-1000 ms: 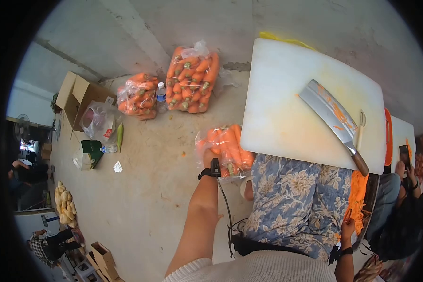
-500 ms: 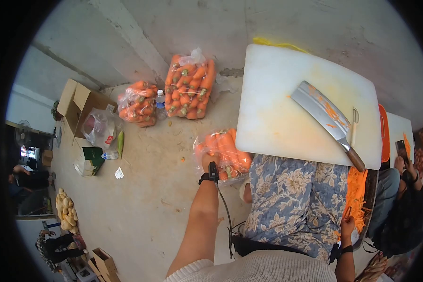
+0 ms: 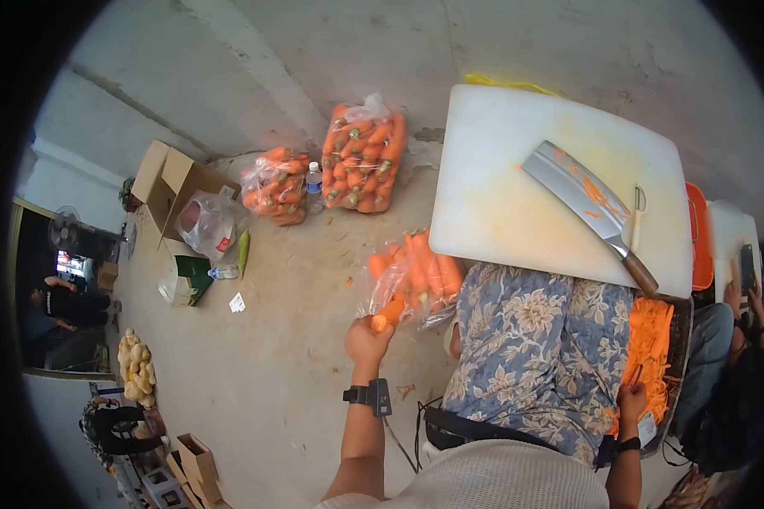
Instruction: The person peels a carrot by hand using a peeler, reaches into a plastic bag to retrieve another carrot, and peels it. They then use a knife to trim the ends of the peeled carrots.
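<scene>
While right fingers (image 3: 630,396) clasp a tool (image 3: 637,371), left fingers (image 3: 362,331) grip a carrot (image 3: 390,312) slanting toward the bag (image 3: 393,276).

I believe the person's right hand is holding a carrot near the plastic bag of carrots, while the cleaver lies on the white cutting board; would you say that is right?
Not quite: the head view shows that it is the person's left hand holding a carrot near the plastic bag of carrots, while the cleaver lies on the white cutting board.
</scene>
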### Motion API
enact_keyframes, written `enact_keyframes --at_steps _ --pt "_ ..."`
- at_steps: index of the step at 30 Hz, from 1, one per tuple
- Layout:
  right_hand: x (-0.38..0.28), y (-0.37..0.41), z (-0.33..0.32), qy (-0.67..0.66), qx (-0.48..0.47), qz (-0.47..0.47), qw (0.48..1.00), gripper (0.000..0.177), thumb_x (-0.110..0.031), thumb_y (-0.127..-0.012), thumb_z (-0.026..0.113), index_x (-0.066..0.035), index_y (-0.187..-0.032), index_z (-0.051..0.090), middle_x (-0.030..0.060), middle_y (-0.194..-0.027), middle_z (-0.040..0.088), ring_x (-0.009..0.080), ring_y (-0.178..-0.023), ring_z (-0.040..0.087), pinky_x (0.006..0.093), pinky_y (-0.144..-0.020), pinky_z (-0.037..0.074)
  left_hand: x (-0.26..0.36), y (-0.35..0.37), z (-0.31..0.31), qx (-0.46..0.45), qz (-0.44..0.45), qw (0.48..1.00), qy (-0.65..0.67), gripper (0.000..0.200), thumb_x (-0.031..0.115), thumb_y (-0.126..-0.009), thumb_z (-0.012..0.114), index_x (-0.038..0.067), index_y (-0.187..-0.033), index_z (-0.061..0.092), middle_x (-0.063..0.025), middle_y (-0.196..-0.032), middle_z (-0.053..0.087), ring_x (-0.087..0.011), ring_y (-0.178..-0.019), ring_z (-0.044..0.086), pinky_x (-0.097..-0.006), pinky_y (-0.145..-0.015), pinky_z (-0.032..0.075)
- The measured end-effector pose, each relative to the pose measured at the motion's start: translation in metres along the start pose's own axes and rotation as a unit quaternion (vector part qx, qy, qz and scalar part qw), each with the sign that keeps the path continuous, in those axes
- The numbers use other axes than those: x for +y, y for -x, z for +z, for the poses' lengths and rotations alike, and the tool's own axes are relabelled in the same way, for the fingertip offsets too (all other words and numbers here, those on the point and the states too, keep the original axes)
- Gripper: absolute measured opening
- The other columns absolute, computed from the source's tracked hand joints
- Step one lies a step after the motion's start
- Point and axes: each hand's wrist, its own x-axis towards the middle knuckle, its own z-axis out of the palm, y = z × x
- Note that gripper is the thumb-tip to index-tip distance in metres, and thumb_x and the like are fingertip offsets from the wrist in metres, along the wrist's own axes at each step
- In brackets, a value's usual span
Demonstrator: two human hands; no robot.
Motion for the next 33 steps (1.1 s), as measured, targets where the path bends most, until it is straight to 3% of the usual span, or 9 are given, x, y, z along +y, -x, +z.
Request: enact_keyframes --at_steps 5,11,13,14,16,22,24,29,33 --pt "-0.026 -0.008 0.006 0.020 0.051 -0.061 0.997 0.019 -0.005 -0.076 0.057 -0.003 -0.090 0.044 0.0003 -0.060 0.045 0.0087 -0.047 0.043 0.0236 -0.042 0.037 0.039 0.010 -0.076 0.069 0.109 0.990 0.057 0.032 0.027 -0.058 0.070 0.002 -0.078 0.065 -0.0118 -0.070 0.059 -0.0251 -0.061 0.057 -0.0324 -0.055 0.046" --pt "-0.091 0.004 0.021 -0.041 -0.003 -0.137 0.990 0.027 -0.013 -0.081 0.059 -0.003 -0.102 0.046 0.0004 -0.070 0.048 0.0070 -0.051 0.045 0.0221 -0.044 0.038 0.121 0.013 -0.132 -0.034 0.229 0.926 0.298 0.032 0.024 -0.063 0.071 -0.001 -0.082 0.063 -0.0049 -0.070 0.055 -0.0122 -0.060 0.052 -0.0248 -0.054 0.041" --pt "-0.127 0.030 0.025 -0.071 -0.116 -0.166 0.977 0.030 -0.015 -0.082 0.059 -0.003 -0.107 0.045 0.0013 -0.075 0.049 0.0064 -0.051 0.045 0.0215 -0.045 0.039 0.153 0.014 -0.120 -0.160 0.303 0.807 0.481 0.031 0.019 -0.065 0.071 -0.002 -0.087 0.063 -0.0043 -0.074 0.055 -0.0111 -0.066 0.052 -0.0224 -0.059 0.042" --pt "-0.146 0.045 0.027 -0.099 -0.166 -0.183 0.964 0.032 -0.015 -0.083 0.058 -0.004 -0.109 0.045 0.0018 -0.077 0.050 0.0062 -0.051 0.045 0.0212 -0.046 0.039 0.174 0.017 -0.112 -0.171 0.313 0.796 0.489 0.031 0.019 -0.065 0.071 -0.002 -0.087 0.063 -0.0043 -0.074 0.055 -0.0111 -0.066 0.052 -0.0224 -0.059 0.042" --pt "-0.181 0.075 0.027 -0.137 -0.213 -0.170 0.952 0.030 -0.016 -0.085 0.054 -0.003 -0.110 0.044 0.0039 -0.079 0.052 0.0066 -0.050 0.044 0.0201 -0.046 0.039 0.214 0.030 -0.095 -0.336 0.319 0.680 0.569 0.032 0.018 -0.068 0.071 -0.004 -0.089 0.062 -0.0051 -0.078 0.055 -0.0109 -0.071 0.053 -0.0220 -0.062 0.042" --pt "-0.205 0.106 -0.021 -0.268 -0.395 -0.050 0.877 0.042 -0.031 -0.086 0.052 -0.001 -0.113 0.041 0.0069 -0.081 0.055 0.0074 -0.045 0.044 0.0189 -0.044 0.039 0.308 0.088 -0.062 -0.495 0.306 0.513 0.632 0.033 0.015 -0.071 0.069 -0.005 -0.096 0.060 -0.0050 -0.085 0.054 -0.0105 -0.079 0.053 -0.0225 -0.071 0.045" --pt "-0.201 0.111 -0.030 -0.387 -0.454 -0.039 0.802 0.049 -0.037 -0.084 0.054 -0.002 -0.114 0.040 0.0063 -0.079 0.054 0.0072 -0.042 0.043 0.0188 -0.040 0.037 0.325 0.101 -0.058 -0.484 0.315 0.512 0.636 0.033 0.013 -0.071 0.070 -0.005 -0.096 0.060 -0.0043 -0.085 0.054 -0.0107 -0.079 0.054 -0.0215 -0.071 0.045" --pt "-0.195 0.114 -0.032 -0.513 -0.368 -0.011 0.776 0.052 -0.021 -0.072 0.071 -0.007 -0.113 0.041 0.0053 -0.090 0.054 0.0057 -0.042 0.041 0.0180 -0.039 0.033 0.350 0.132 -0.048 -0.495 0.257 0.455 0.695 0.057 0.027 -0.067 0.076 -0.004 -0.109 0.054 -0.0082 -0.102 0.052 -0.0167 -0.096 0.053 -0.0273 -0.083 0.044" --pt "-0.196 0.106 -0.022 -0.509 -0.369 -0.034 0.777 0.052 -0.018 -0.072 0.071 -0.008 -0.113 0.040 0.0055 -0.096 0.053 0.0061 -0.045 0.042 0.0177 -0.042 0.035 0.348 0.160 -0.033 -0.498 0.292 0.492 0.652 0.060 0.022 -0.070 0.075 -0.001 -0.117 0.046 -0.0077 -0.111 0.045 -0.0173 -0.107 0.047 -0.0294 -0.087 0.041"
